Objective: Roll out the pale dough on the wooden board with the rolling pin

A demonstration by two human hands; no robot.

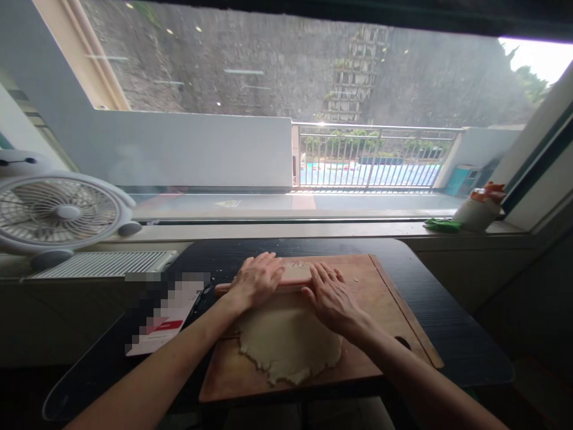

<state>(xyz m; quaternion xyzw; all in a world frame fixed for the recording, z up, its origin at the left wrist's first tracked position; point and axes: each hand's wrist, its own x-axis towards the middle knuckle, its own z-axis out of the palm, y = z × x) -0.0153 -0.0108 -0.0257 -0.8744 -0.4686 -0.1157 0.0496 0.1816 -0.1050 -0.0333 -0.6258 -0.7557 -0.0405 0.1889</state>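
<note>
A flat sheet of dough with ragged edges lies on a wooden board. Across its far part rests a wooden rolling pin, whose left handle sticks out past my left wrist. My left hand lies over the left part of the pin, fingers stretched forward. On the right part of the pin rests my right hand, its fingers spread. A little dough shows beyond the pin, between the two hands. The palms hide parts of the pin, and its right end is covered by my right hand.
The board sits on a black table. A paper packet, partly pixelated, lies on the table at the left. A white fan stands further left. On the windowsill at the right are a white pot and a green cloth.
</note>
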